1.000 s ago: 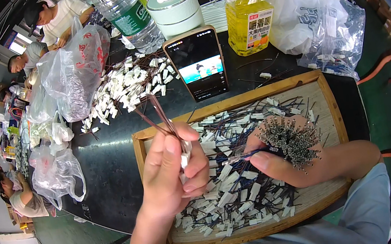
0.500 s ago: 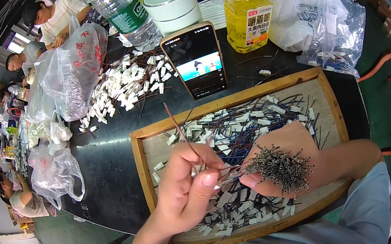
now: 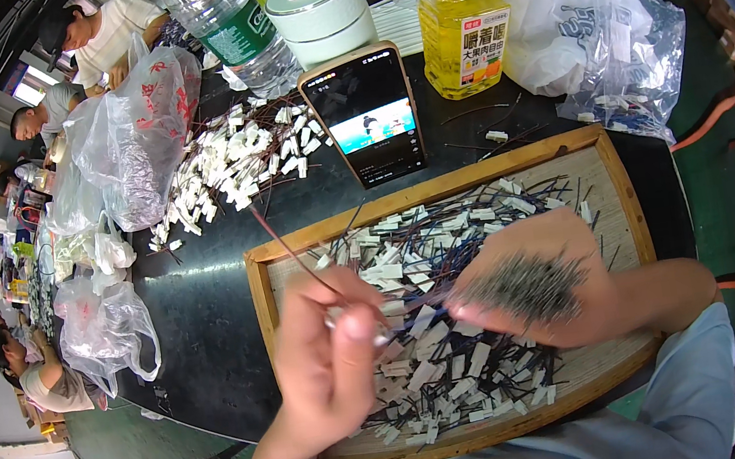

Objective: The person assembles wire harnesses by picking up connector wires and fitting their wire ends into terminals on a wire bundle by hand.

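Note:
My left hand (image 3: 335, 365) pinches a thin dark wire (image 3: 294, 257) that sticks up to the left, with a small white connector at my fingertips. My right hand (image 3: 552, 283) holds a thick bundle of thin dark wires (image 3: 526, 284) and meets the left hand over a wooden tray (image 3: 259, 287). The tray is full of white connectors with dark wires (image 3: 425, 240). Both hands are blurred.
A pile of white connectors (image 3: 226, 160) lies on the dark table behind the tray. A phone (image 3: 367, 112) leans there, beside an oil bottle (image 3: 462, 14), a water bottle (image 3: 226, 24) and a round pot (image 3: 320, 11). Plastic bags (image 3: 128, 132) stand left and right. Other people sit far left.
My left hand came down and right with its wire, to the right hand's fingertips. The right hand with the bundle shifted slightly toward it.

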`<state>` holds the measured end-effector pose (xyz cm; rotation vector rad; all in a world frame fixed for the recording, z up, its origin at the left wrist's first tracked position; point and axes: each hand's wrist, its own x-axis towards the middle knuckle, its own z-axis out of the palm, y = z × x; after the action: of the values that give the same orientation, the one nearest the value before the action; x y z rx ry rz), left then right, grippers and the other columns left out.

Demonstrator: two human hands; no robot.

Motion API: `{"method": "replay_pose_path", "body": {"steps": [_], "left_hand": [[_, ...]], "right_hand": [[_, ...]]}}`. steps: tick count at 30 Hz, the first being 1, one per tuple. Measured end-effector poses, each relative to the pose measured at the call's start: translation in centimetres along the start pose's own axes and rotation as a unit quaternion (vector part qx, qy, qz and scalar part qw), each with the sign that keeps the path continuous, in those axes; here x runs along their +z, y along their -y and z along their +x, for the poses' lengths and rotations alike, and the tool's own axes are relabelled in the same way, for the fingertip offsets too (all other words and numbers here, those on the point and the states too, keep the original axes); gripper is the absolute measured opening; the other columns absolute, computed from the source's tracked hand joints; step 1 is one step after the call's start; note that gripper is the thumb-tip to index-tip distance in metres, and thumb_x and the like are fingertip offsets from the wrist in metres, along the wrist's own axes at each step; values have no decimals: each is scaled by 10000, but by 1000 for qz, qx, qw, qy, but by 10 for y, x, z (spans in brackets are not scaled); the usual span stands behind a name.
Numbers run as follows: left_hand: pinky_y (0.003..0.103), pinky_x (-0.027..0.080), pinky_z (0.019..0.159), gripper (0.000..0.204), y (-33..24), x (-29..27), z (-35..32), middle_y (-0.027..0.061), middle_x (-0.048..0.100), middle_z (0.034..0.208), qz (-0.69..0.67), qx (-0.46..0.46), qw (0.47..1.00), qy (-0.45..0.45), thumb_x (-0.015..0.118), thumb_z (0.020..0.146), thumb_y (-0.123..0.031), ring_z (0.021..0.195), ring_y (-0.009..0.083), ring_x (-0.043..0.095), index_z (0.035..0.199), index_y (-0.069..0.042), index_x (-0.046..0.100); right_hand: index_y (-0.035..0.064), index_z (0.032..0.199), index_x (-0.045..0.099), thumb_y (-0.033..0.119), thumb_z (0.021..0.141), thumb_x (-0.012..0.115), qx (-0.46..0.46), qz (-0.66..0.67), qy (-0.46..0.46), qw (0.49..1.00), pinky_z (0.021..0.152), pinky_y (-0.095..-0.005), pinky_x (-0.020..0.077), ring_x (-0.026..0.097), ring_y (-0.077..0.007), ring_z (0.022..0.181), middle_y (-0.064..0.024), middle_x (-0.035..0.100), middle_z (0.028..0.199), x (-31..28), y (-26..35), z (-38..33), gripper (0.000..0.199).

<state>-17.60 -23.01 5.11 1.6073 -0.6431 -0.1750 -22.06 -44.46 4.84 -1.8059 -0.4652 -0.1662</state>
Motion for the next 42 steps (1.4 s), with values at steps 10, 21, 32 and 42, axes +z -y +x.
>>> {"method": "replay_pose_path", "body": {"steps": [10,21,32,42], "left_hand": [[184,188,321,292,-3,-6,21,-1,403,611,-267,-165,949,-37,397,977,-280,381,27,243,1115,-25,431],[187,237,435,239,-1,-5,7,-2,375,631,-306,-133,935,124,453,962,-256,495,35,278,1036,-38,391],[167,348,555,196,-6,1,-1,35,490,820,-98,-60,987,109,476,947,-163,595,30,406,1045,-3,417],[226,424,651,165,-3,0,-2,71,528,920,-109,-71,987,99,518,917,-102,721,95,504,1030,1,455]], "right_hand": [[23,972,553,93,790,703,23,-7,-73,997,600,-246,457,601,-104,682,-56,625,801,3,7,4,246],[26,892,595,65,756,700,13,-54,-34,998,596,-237,467,605,-119,644,-61,620,770,-2,13,0,176],[45,845,634,94,711,730,4,-52,-10,999,535,-252,467,611,-180,587,-73,624,726,-5,12,0,172],[38,811,643,108,697,746,40,-31,-15,999,510,-258,464,602,-186,554,-67,624,690,-5,13,-1,169]]}}
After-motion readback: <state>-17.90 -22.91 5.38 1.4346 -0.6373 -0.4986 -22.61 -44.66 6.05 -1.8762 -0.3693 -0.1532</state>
